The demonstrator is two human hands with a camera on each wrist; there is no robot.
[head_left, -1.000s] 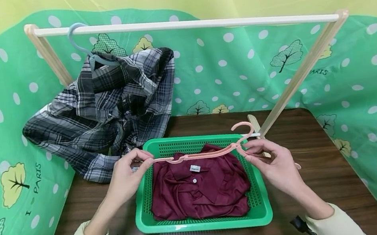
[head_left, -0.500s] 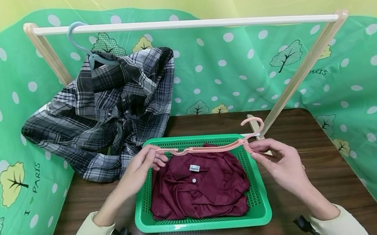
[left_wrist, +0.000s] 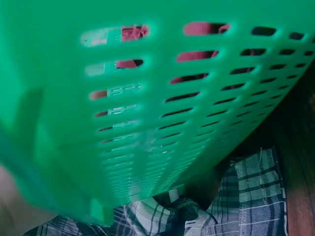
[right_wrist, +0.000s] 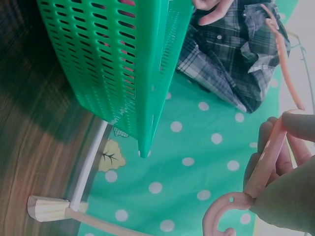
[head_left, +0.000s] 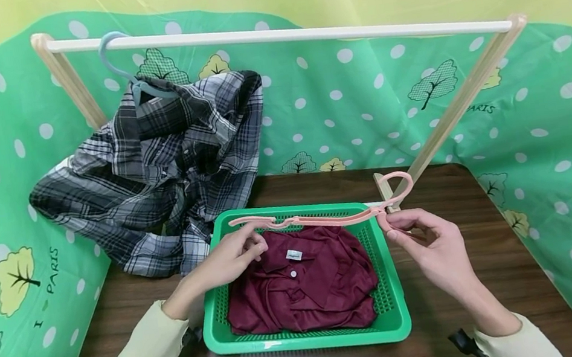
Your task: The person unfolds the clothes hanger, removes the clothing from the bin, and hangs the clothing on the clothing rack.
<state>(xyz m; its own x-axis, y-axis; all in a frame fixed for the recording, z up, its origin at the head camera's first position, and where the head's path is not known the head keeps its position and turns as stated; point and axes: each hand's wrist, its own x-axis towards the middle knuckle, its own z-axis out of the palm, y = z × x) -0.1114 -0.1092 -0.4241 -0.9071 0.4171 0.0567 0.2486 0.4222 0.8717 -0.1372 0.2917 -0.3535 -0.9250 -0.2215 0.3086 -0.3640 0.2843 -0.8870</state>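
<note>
My right hand (head_left: 438, 245) pinches a pink plastic clothes hanger (head_left: 325, 220) by the short arm beside its hook, above the green basket's (head_left: 309, 342) right rim. The hanger's long arm reaches left over the basket, and its hook stands up at the right. In the right wrist view the fingers and thumb grip the hanger (right_wrist: 268, 162) near the hook. My left hand (head_left: 228, 260) hovers over the basket's left side with loosely bent fingers, just below the hanger's far end. The right wrist view shows it apart from the hanger. A maroon button-up shirt (head_left: 323, 283) lies folded inside the basket.
A wooden rack with a white rail (head_left: 277, 34) stands behind. On its left side, a black-and-grey plaid shirt (head_left: 171, 140) hangs from a blue hanger (head_left: 107, 60). The dark wooden table (head_left: 446, 302) is bounded by a green patterned cloth (head_left: 342, 109).
My left hand has let go of the hanger's end and moved right, over the basket. My right hand has shifted slightly right with the hanger, whose hook has turned.
</note>
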